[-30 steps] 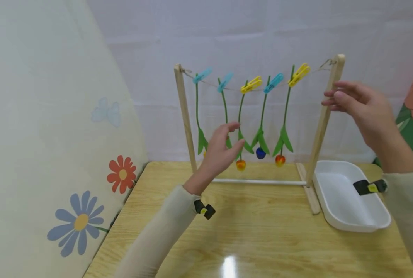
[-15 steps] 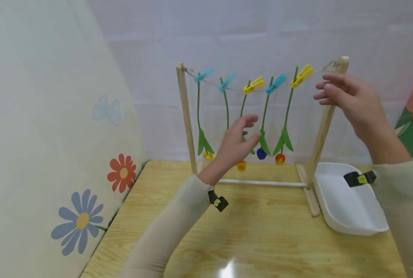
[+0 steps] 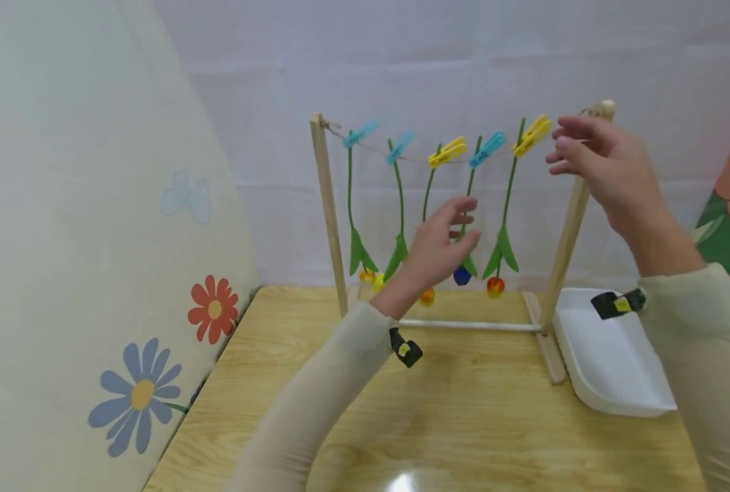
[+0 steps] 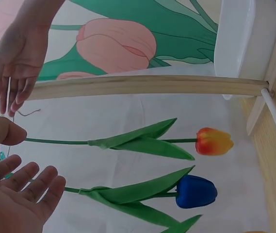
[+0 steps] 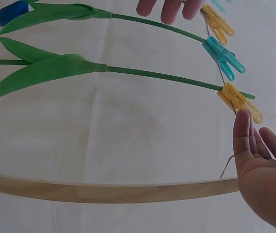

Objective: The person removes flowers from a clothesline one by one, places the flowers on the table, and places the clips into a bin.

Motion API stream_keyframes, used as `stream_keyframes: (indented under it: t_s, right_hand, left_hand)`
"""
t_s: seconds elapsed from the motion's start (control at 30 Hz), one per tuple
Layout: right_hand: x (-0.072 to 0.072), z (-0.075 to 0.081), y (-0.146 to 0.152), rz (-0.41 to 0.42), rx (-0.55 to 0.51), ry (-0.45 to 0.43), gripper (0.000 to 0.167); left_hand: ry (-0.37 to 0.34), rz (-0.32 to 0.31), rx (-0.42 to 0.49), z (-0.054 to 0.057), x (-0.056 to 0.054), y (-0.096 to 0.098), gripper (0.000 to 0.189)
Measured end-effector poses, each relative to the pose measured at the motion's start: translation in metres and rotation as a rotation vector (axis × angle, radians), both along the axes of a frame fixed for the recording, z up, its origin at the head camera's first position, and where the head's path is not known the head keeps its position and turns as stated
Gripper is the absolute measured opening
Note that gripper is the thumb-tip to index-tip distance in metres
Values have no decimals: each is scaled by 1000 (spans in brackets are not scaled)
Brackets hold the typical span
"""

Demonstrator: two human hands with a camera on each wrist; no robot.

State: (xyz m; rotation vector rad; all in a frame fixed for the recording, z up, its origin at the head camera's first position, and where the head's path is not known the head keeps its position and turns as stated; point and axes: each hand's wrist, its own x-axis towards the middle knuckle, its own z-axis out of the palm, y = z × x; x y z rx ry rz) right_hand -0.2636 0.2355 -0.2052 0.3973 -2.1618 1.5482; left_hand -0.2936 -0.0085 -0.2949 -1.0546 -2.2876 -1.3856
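Note:
Several artificial tulips hang upside down, each clipped by its stem to a string. My right hand (image 3: pixel 610 167) is raised beside the rightmost yellow clothespin (image 3: pixel 532 135), fingers loosely bent and holding nothing. In the right wrist view its fingertips come right up to that yellow clothespin (image 5: pixel 235 99). The pin grips the stem of a red-orange tulip (image 4: pixel 214 141). My left hand (image 3: pixel 441 246), relaxed and holding nothing, overlaps the stem of the blue tulip (image 3: pixel 461 275) in the head view. That stem hangs from a blue clothespin (image 3: pixel 487 149).
A wooden stand (image 3: pixel 566 253) carries the string, with a white bar (image 3: pixel 475 326) low across it. To its right a white tray (image 3: pixel 610 355) sits on the wood-grain table (image 3: pixel 463 424). Behind hangs a white cloth (image 3: pixel 438 68); a painted panel (image 3: pixel 94 205) borders the left.
My left hand has moved right, from in front of the middle tulip to the blue one. My right hand has moved left and up, towards the rightmost yellow clothespin.

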Motion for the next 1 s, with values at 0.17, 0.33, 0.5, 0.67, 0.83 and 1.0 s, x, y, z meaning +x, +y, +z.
stream_keyframes:
  t_s: [0.17, 0.33, 0.5, 0.67, 0.83, 1.0]
  right_hand:
    - [-4, 4, -8, -28, 11, -6, 49]
    - [-8, 9, -14, -59, 28, -37, 49]
    - [-12, 16, -18, -77, 45, -61, 52]
    - [-16, 20, -18, -102, 86, -90, 52]
    - [-18, 22, -20, -127, 107, -107, 47]
    - [-21, 24, -22, -140, 112, -120, 46]
  left_hand:
    - [-75, -42, 7, 2, -1, 12, 53]
    - [-147, -60, 6, 6, -2, 25, 58]
    - [-173, -45, 27, 6, -9, 34, 60]
    - [-190, -25, 43, 7, -14, 42, 62]
    - [-214, -8, 72, 6, -18, 50, 64]
    - [-236, -26, 123, 2, -21, 56, 64]
